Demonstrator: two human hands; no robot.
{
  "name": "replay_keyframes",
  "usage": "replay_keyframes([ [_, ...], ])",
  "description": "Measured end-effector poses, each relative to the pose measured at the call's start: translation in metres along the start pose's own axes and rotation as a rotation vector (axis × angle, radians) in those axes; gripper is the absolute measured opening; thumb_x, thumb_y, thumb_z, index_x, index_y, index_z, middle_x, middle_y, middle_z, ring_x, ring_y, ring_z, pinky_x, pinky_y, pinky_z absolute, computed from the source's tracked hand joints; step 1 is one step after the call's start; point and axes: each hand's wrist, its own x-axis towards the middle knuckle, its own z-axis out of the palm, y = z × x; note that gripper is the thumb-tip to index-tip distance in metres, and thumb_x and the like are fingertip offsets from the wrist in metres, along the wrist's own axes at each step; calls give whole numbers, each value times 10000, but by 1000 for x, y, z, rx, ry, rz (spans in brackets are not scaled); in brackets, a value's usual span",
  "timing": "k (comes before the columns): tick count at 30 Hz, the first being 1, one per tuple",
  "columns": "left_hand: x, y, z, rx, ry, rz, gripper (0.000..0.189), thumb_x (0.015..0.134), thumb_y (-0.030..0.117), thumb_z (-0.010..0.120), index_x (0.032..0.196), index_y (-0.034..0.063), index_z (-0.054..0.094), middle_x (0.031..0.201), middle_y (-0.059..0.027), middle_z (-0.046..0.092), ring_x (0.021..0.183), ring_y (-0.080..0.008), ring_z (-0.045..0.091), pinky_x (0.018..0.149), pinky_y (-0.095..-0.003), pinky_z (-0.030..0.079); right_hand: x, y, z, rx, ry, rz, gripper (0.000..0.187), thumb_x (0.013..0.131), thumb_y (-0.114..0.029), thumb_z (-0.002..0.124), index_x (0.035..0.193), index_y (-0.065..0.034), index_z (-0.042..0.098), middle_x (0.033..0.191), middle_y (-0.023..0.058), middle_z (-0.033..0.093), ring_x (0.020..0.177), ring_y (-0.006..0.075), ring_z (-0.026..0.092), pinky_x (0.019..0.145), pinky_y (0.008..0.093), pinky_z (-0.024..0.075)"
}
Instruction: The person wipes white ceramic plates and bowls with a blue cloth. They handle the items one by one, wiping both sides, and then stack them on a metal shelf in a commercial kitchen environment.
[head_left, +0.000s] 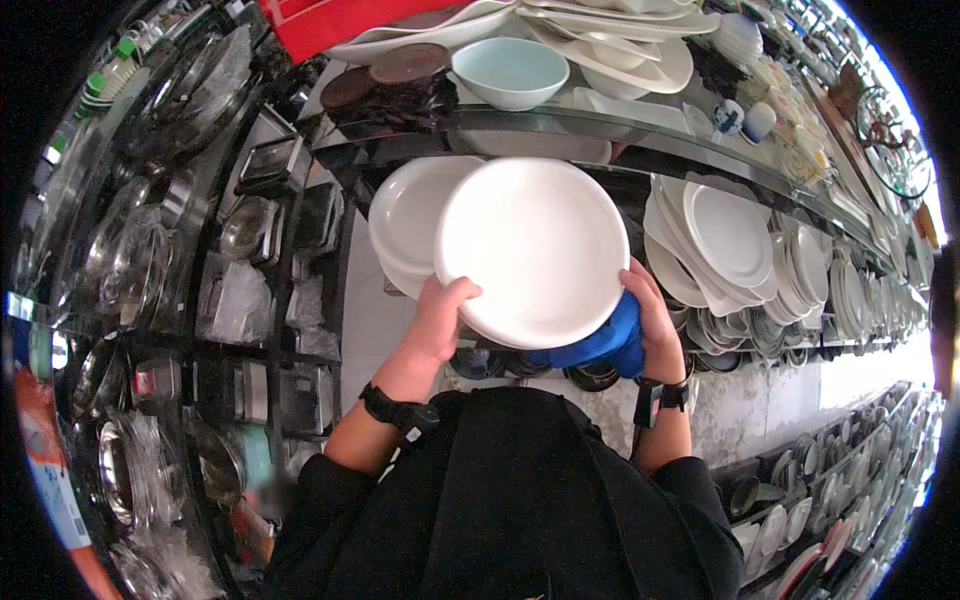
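Observation:
Between my two hands is a round white plate (532, 251) with a raised rim, its inner face turned up to me. My left hand (442, 315) grips the lower left rim, thumb on top. At the right rim, my right hand (652, 311) holds the plate too, thumb over the edge. A blue cloth (611, 341) hangs bunched under the plate by my right hand. Behind the held plate, partly covered by it, more white plates (405, 217) are stacked on the shelf.
A glass shelf edge (555, 124) runs just beyond the plate. On it stand a pale blue bowl (510, 71), dark brown round pieces (409, 64) and white dishes (637, 64). Several plates (727, 236) lean at right. Steel ware in plastic wrap (232, 300) fills racks at left.

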Motion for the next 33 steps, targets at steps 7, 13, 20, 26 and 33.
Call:
replay_keyframes([
  [7,13,43,-64,88,93,107,679,817,216,585,1429,-37,435,1316,-172,572,1187,-269,580,965,-391,484,40,20,68,-77,-71,50,514,977,-215,593,1392,72,496,1261,173,642,1109,229,641,948,341,523],
  [13,25,69,-98,240,148,54,686,833,237,577,1453,-14,426,1282,-151,597,1156,-249,590,946,-372,487,69,38,93,-130,-55,68,512,981,-239,595,1360,95,510,1213,185,656,1044,226,664,886,326,546],
  [20,61,83,-134,545,106,173,625,829,212,583,1404,-13,479,1276,-123,614,1118,-229,602,930,-343,482,86,43,116,-181,-20,62,418,999,-243,572,1280,66,569,1152,152,676,980,191,677,865,304,555],
  [26,84,86,-149,853,55,320,426,803,166,587,1153,-70,648,1052,-168,714,970,-261,676,873,-379,510,102,47,120,-297,-9,-8,428,992,-234,572,1280,84,583,1114,149,690,944,181,679,828,290,556],
  [33,120,64,-172,1122,227,288,527,800,323,608,1109,-103,634,1143,-325,604,1092,-450,599,964,-493,472,120,55,107,-549,61,-66,489,985,-279,586,1302,94,581,1121,147,695,976,181,668,856,287,528],
])
